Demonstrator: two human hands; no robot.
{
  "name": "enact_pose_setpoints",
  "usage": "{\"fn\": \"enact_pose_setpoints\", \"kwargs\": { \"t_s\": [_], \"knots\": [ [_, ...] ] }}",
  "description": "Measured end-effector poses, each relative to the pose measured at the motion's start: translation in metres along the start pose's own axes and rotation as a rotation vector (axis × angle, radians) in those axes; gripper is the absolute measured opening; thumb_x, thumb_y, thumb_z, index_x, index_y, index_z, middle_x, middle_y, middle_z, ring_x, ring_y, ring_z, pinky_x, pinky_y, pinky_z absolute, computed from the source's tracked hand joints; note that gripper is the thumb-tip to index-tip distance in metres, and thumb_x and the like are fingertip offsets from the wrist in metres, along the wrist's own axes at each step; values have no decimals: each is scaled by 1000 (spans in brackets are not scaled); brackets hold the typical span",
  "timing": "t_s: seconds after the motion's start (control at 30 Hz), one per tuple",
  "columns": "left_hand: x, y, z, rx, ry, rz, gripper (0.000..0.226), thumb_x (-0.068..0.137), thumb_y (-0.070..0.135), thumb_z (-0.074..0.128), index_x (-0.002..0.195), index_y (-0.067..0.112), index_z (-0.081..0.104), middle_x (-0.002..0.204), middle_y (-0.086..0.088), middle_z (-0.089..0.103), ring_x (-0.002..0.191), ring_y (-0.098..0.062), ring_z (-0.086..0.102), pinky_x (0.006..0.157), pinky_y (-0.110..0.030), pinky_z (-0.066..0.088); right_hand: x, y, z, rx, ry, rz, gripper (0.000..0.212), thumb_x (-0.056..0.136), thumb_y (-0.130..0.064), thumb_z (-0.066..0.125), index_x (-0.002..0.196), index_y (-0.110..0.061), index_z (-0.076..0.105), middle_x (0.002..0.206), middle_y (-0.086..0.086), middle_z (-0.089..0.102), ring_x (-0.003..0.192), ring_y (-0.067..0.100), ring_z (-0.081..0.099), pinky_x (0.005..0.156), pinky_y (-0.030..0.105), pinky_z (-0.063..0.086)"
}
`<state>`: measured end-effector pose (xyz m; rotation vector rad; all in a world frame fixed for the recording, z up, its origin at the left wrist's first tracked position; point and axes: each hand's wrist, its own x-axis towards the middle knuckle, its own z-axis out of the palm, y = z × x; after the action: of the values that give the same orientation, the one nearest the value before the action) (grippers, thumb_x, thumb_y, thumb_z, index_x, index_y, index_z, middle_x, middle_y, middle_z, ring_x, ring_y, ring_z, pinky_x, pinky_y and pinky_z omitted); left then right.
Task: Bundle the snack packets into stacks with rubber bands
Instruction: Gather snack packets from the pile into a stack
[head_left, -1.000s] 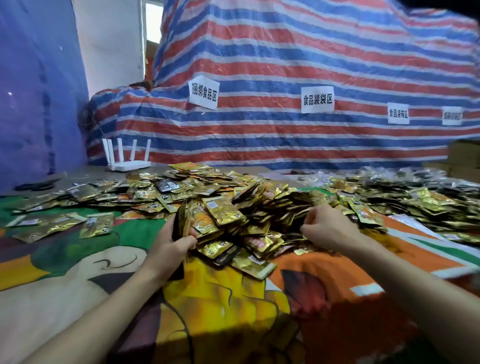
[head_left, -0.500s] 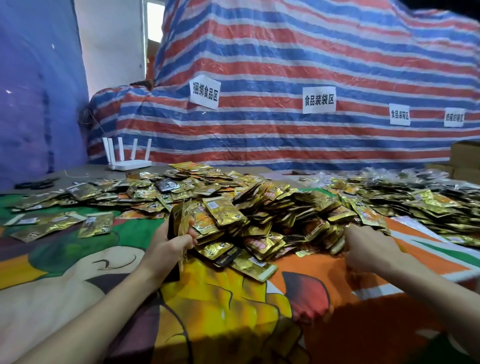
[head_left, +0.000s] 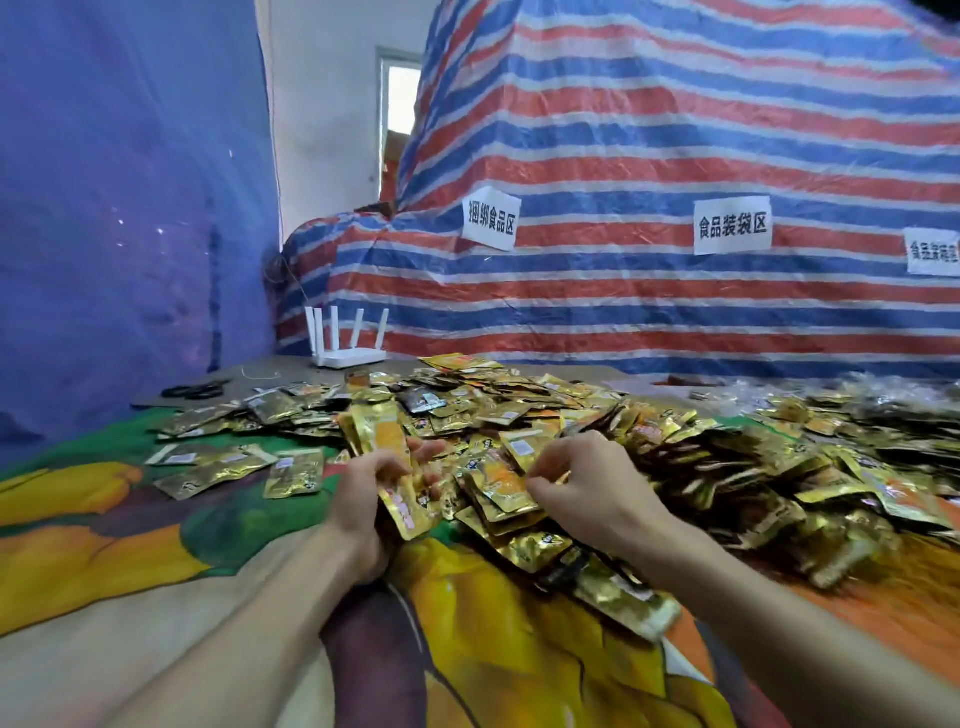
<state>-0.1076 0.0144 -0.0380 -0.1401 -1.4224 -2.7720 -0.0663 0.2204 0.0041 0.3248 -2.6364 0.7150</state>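
Snack packets (head_left: 675, 447) in gold foil lie heaped across the counter (head_left: 270, 375), which is mostly covered by a bright cartoon-print cloth (head_left: 156, 545). The heap is thickest in the middle and runs off to the right edge of the view, and a few loose packets lie flat and apart from it on the green part of the cloth to the left

At the near edge of the heap the left hand (head_left: 363, 499) grips a small stack (head_left: 385, 441) of packets held on edge and tilted a little to the left. The thumb lies across its near face and the fingers (head_left: 428, 448) curl round behind it, so the stack is clasped between them. Its lower end hangs just above the cloth

Just beside it, the right hand (head_left: 592, 491) rests on the heap with its fingers (head_left: 550, 462) curled. Thumb and forefinger pinch the edge of an orange-faced packet (head_left: 506, 480) that lies on top of the others

Farther back on the bare counter stands a white router (head_left: 349, 357) with its aerials up, and dark scissors (head_left: 197, 389) lie to its left. Behind rises a red, white and blue striped tarp (head_left: 675, 130) bearing white paper labels (head_left: 732, 226), with a blue sheet (head_left: 114, 208) hanging at the left
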Motion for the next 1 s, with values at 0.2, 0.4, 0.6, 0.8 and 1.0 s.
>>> {"fn": "enact_pose_setpoints", "kwargs": {
  "t_s": [0.2, 0.4, 0.6, 0.8, 1.0],
  "knots": [
    [2, -3, -11, 13, -151, -127, 20, 57, 9, 58, 69, 12, 73, 77, -12, 58, 59, -26, 52, 64, -34, 42, 37, -45, 50, 380, 52, -121, 14, 89, -13, 64, 84, -16, 77, 63, -21, 67, 60, 8, 64, 47, 7, 42],
    [5, 0, -16, 16, -178, -150, 21, 66, 8, 56, 84, 8, 67, 71, -11, 53, 58, -24, 52, 57, -30, 43, 47, -37, 74, 546, 137, -87, 14, 88, -17, 71, 76, -23, 76, 74, -16, 70, 77, -14, 62, 59, 2, 42],
    [5, 10, -19, -273, -283, -88, 36, 64, 4, 54, 100, 4, 53, 76, -8, 49, 61, -22, 50, 58, -36, 50, 49, -19, 71, 571, -84, -60, 11, 91, -20, 70, 84, -17, 77, 73, -7, 71, 68, 5, 63, 60, 19, 46],
    [-2, 11, -20, -256, -354, -171, 44, 56, 1, 64, 99, 1, 56, 76, -8, 47, 60, -21, 47, 60, -33, 48, 45, -19, 50, 1276, -456, -53, 18, 70, -18, 51, 59, -16, 65, 84, 13, 73, 91, 22, 69, 86, 40, 40],
    [-6, 10, -17, -237, -411, -256, 37, 56, -1, 65, 93, -5, 63, 77, -10, 47, 59, -22, 48, 62, -35, 49, 44, -16, 44, 1640, -480, 26, 21, 77, -5, 41, 71, -3, 60, 59, 6, 45, 59, 24, 50, 80, 39, 51]
  ]
}}
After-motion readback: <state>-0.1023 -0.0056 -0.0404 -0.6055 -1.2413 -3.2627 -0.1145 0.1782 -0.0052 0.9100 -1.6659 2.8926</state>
